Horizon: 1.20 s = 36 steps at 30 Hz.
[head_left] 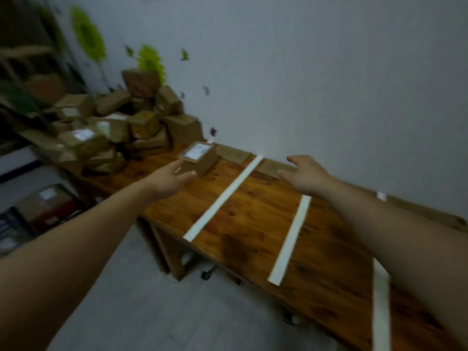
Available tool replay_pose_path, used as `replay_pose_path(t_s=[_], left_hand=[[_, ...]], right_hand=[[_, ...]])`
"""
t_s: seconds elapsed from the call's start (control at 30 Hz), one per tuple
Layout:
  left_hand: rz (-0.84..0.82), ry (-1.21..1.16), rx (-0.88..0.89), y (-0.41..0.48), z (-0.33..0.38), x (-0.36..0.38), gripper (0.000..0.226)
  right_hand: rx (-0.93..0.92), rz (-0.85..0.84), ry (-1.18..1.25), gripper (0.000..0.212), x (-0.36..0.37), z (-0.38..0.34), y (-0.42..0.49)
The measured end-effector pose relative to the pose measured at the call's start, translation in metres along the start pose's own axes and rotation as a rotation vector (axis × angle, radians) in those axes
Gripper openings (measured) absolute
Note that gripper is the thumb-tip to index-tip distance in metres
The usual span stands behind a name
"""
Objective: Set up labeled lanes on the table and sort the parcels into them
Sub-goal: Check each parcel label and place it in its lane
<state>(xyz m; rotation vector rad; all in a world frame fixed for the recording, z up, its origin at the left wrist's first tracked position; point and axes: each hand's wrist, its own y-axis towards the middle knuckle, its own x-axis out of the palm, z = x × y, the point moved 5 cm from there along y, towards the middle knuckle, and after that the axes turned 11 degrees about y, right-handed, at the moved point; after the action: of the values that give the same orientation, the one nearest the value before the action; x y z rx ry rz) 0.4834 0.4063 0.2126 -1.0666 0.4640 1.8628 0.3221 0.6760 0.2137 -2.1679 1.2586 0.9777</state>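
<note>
Wooden table [253, 201] taped into lanes by white strips [222, 198]; one parcel [198, 158] stands in the leftmost lane. Left hand [172, 179] spread at its near face, contact uncertain; right hand [306, 176] spread, empty. Sorting appears under way; the next move probably calls for another from the pile [114, 127].

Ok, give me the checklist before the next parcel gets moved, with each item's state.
1. Tape strips marking lanes: ok, three show.
2. Lane cards at the lanes' far ends, readable: cannot tell, too blurred.
3. Parcel inside the end lane, label up: ok.
4. Left hand grip on that parcel: cannot tell, blurred.
5. Right hand free: ok, fingers spread, holding nothing.
6. Parcel pile sorted: not ok, heaped at left.
</note>
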Motion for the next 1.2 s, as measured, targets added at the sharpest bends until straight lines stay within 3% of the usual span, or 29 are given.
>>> replay_pose_path(t_s=[0.2,0.37,0.5,0.63,0.8,1.0,1.1,1.2], left_hand=[[0.065,-0.093,-0.23,0.025,-0.113,-0.084,0.07],[0.111,-0.082,-0.301,0.069,-0.169,-0.129,0.064],[0.102,-0.102,-0.336,0.114,-0.21,-0.173,0.067],[0.185,-0.115,-0.38,0.154,-0.248,-0.216,0.056],[0.23,-0.14,-0.427,0.206,-0.31,-0.261,0.063],[0.226,-0.16,-0.408,0.298,-0.391,-0.299,0.064],[0.158,-0.148,-0.372,0.355,-0.433,-0.307,0.064],[0.049,-0.136,-0.352,0.406,-0.467,-0.305,0.063]], right_hand=[[-0.138,-0.115,-0.032,0.068,0.083,-0.108,0.07],[-0.232,-0.188,0.007,0.078,0.146,-0.174,0.152],[-0.251,-0.253,0.037,0.071,0.186,-0.23,0.218],[-0.289,-0.32,0.078,0.068,0.229,-0.288,0.278],[-0.336,-0.393,0.087,0.063,0.289,-0.356,0.328],[-0.304,-0.412,0.124,0.065,0.382,-0.422,0.383],[-0.192,-0.42,0.15,0.072,0.437,-0.445,0.408],[-0.045,-0.43,0.237,0.063,0.487,-0.462,0.423]])
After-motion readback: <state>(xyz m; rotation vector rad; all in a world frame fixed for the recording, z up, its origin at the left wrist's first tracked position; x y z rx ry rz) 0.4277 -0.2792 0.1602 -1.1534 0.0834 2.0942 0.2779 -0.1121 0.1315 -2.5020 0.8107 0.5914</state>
